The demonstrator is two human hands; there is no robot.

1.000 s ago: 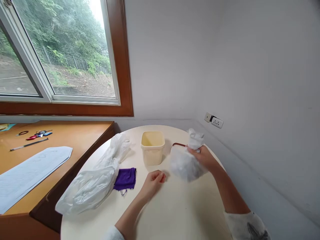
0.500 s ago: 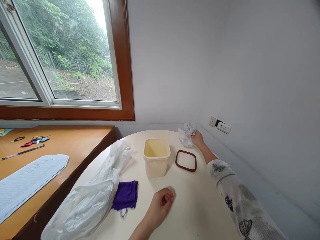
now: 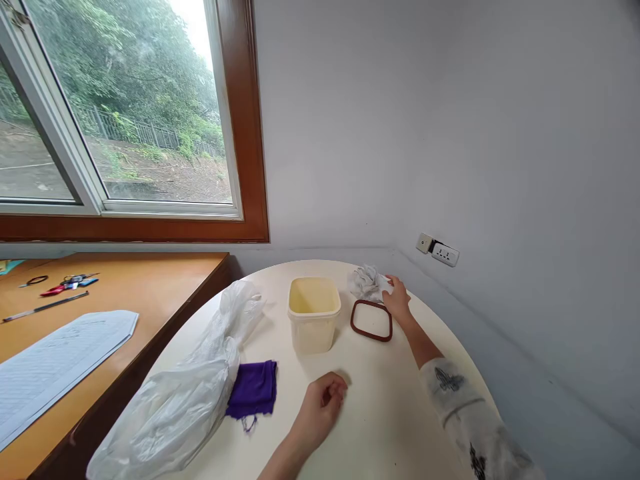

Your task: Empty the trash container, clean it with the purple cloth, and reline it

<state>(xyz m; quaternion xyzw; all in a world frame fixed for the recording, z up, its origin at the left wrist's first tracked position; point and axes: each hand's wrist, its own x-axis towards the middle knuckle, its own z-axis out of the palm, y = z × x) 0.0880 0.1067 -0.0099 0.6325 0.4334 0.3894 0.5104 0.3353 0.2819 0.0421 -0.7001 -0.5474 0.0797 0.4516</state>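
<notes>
My right hand [image 3: 397, 298] rests at the far side of the round cream table [image 3: 370, 413], its fingers apart and touching a crumpled white plastic bag [image 3: 367, 282]. Just in front of that hand lies a dark red square lid ring [image 3: 371, 320]. An open cream plastic tub [image 3: 313, 313] stands upright to the left of the ring. My left hand [image 3: 323, 400] lies on the table nearer to me, fingers loosely curled, with nothing in it. A purple cloth [image 3: 254, 389] lies left of that hand, partly under a large clear plastic bag [image 3: 185, 393].
A wooden desk [image 3: 150, 280] adjoins the table on the left, carrying a sheet of paper [image 3: 55, 363], a pen [image 3: 45, 306] and small keys [image 3: 67, 283]. A window is above it. A wall socket [image 3: 440, 252] sits on the wall to the right.
My right hand carried the white bag from the table's middle to the far side and set it down crumpled; the red lid ring came into view. My left hand stayed put.
</notes>
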